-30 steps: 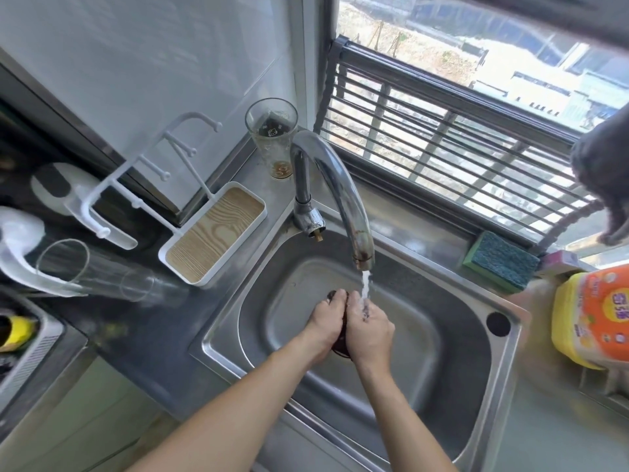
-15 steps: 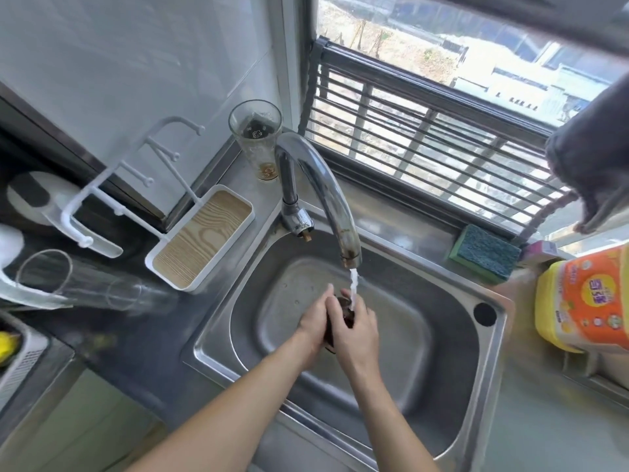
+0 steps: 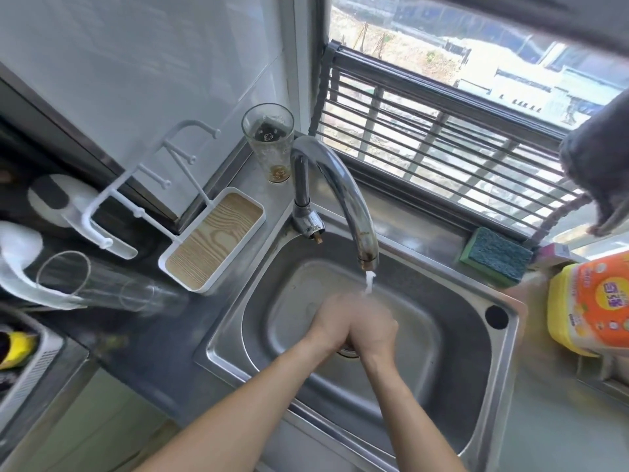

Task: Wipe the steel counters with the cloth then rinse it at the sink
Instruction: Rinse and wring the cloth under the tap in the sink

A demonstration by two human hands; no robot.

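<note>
Over the steel sink (image 3: 446,373) my left hand (image 3: 331,321) and my right hand (image 3: 374,330) are pressed together, fingers curled, blurred by motion. They sit right under the tap (image 3: 343,192), and its thin stream of water (image 3: 369,282) lands on them. The dark cloth is bunched between the two hands and is hidden by them in this view. The drain ring (image 3: 347,351) peeks out just below my wrists.
A green and blue sponge (image 3: 495,257) lies on the sink's back ledge. A yellow-orange detergent bottle (image 3: 592,308) stands at right, a grey cloth (image 3: 599,172) hangs above it. A drinking glass (image 3: 270,144), a white wood-lined tray (image 3: 212,240) and a tipped glass (image 3: 102,284) occupy the left counter.
My hands have kept rubbing together under the running water and closed over the dark cloth, which showed between them earlier. The camera shifted slightly.
</note>
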